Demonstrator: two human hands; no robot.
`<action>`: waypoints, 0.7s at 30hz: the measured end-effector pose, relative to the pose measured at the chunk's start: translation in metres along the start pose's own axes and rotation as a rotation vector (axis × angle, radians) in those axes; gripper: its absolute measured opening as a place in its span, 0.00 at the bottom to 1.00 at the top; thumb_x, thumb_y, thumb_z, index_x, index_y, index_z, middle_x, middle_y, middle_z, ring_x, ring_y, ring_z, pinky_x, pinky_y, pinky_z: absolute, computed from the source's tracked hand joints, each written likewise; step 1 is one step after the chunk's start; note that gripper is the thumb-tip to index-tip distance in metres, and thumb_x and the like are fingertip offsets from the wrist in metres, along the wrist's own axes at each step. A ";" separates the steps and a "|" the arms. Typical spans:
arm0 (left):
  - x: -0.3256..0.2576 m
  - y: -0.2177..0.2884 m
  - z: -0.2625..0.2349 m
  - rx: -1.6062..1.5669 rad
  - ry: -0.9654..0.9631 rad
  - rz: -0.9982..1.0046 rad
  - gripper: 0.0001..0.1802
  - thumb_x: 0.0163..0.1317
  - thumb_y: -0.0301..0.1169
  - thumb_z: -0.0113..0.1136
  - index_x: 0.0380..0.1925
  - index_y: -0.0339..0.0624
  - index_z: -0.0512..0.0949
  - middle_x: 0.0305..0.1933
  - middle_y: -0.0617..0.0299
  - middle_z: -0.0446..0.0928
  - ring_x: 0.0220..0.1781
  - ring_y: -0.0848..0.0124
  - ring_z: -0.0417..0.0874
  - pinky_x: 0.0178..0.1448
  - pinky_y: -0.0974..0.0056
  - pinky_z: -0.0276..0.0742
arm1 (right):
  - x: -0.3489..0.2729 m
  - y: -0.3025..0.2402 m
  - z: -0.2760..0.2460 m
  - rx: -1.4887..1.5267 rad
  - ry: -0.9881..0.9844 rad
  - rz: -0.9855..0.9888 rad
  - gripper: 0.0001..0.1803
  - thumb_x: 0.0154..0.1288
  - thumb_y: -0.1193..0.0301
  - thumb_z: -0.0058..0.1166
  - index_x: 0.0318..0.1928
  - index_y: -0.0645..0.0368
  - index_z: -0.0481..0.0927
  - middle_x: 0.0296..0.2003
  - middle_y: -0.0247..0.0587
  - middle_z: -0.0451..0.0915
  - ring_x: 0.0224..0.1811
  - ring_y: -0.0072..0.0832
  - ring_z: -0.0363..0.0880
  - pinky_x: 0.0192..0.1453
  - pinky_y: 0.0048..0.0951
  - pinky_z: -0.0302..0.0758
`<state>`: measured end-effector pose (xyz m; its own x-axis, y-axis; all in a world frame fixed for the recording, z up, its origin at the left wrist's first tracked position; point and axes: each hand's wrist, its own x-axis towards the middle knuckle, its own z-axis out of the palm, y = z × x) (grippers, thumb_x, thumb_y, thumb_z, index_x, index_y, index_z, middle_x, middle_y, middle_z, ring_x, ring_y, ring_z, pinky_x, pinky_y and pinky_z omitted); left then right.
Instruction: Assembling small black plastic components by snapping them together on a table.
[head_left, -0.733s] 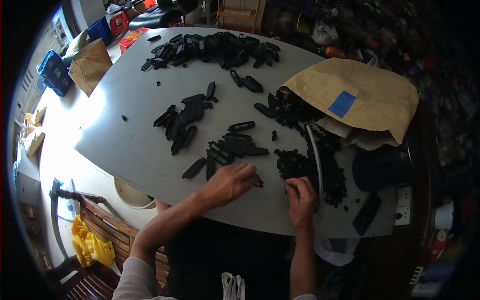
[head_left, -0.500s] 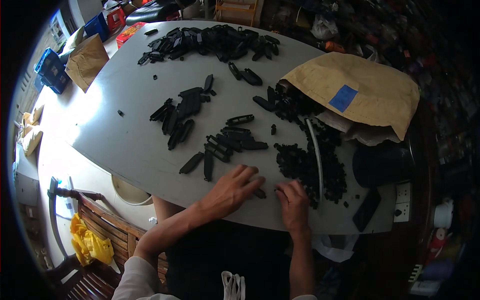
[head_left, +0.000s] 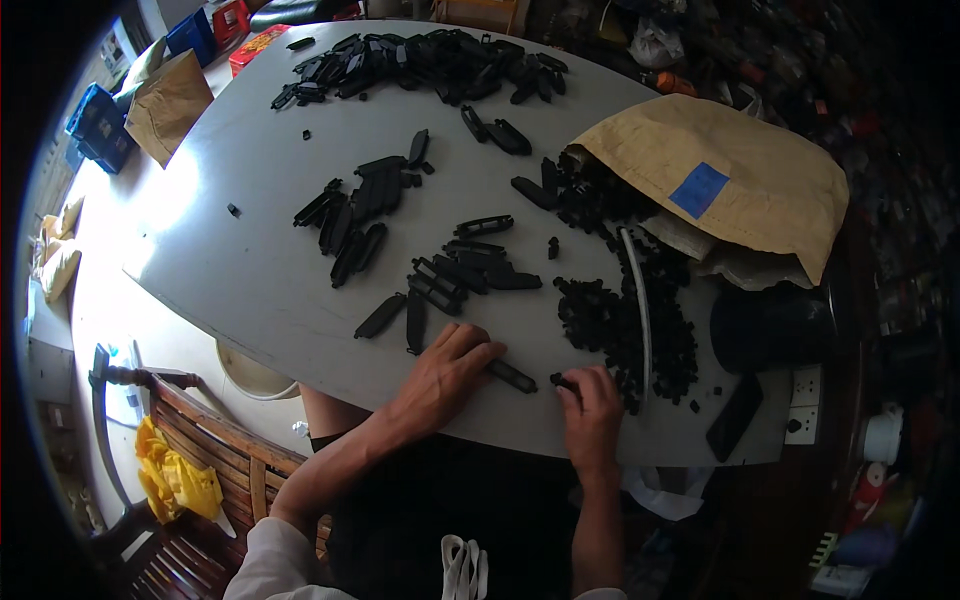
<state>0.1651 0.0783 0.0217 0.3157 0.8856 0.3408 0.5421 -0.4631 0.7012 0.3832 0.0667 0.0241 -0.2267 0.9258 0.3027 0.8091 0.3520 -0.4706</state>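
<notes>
Black casing (head_left: 514, 377): our left grip (head_left: 448, 377) clamps its ten-o'clock end; our right grip (head_left: 594, 402), at three o'clock, pinches a part (head_left: 558, 380).

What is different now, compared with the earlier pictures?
The right hand, a small black piece at its fingertips, has moved left, toward the long black part. More of that part now shows beside the left hand. The large paper bag and far black pile stayed.

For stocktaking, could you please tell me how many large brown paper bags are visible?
2: blue-marked bag on the table; second bag beyond its left edge. Others may be hidden.
</notes>
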 end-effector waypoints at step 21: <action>-0.003 -0.008 0.003 -0.072 0.033 0.011 0.16 0.41 0.21 0.65 0.34 0.38 0.78 0.36 0.57 0.71 0.40 0.58 0.72 0.44 0.59 0.72 | 0.053 -0.038 0.002 0.207 -0.382 0.139 0.03 0.59 0.79 0.56 0.32 0.65 0.76 0.24 0.38 0.78 0.23 0.19 0.76 0.22 0.22 0.72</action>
<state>0.1619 0.0790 0.0127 0.2951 0.8815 0.3687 0.4809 -0.4705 0.7399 0.3394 0.1032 0.0562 -0.3387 0.9370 -0.0849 0.7293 0.2045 -0.6529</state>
